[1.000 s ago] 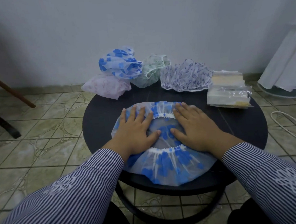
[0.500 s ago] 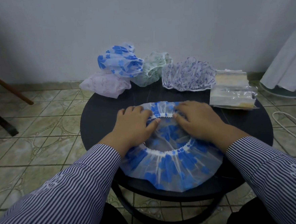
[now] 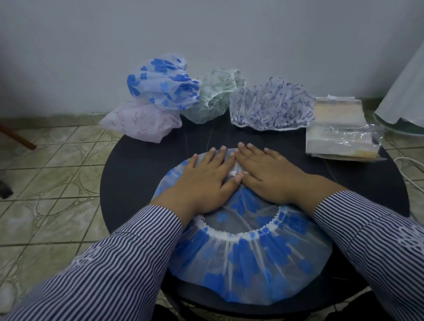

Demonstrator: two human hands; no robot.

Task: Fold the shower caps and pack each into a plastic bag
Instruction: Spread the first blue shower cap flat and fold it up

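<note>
Currently, step in hand: flattening the first cap ahead of its fold; no cap looks folded or bagged yet, so the task is judged near its start.
Near cap: blue-flowered shower cap (image 3: 248, 263) lies spread on the round dark bench (image 3: 131, 176), opening upward, its white elastic rim (image 3: 236, 232) showing as a near arc; the near edge overhangs the bench edge slightly.
Left hand: left hand (image 3: 205, 183) lies palm down on the far half of the cap, fingers (image 3: 220, 157) straight and close together, gripping nothing, only pressing the film flat.
Right hand: right hand (image 3: 267, 176) lies likewise flat beside it, fingers straight, nothing held; the two thumbs meet over a small bunch of white elastic between the hands.
Next move (judgement): the far edge wants bringing over to the near edge, or the reverse, to halve the cap; that calls for a pinch on the rim at both sides, then another pressing to drive out trapped air. The film looks thin and slippery, so it may spring open if released early.
Bags: a stack of clear plastic bags (image 3: 339, 136) sits at the far right of the bench, well apart from the hands.
Waiting caps: along the far edge, a pink cap (image 3: 143, 122), a second blue-flowered cap (image 3: 163, 86) resting partly on it, a green cap (image 3: 216, 95), and a navy-print cap (image 3: 270, 106), all crumpled and unfolded.
</note>
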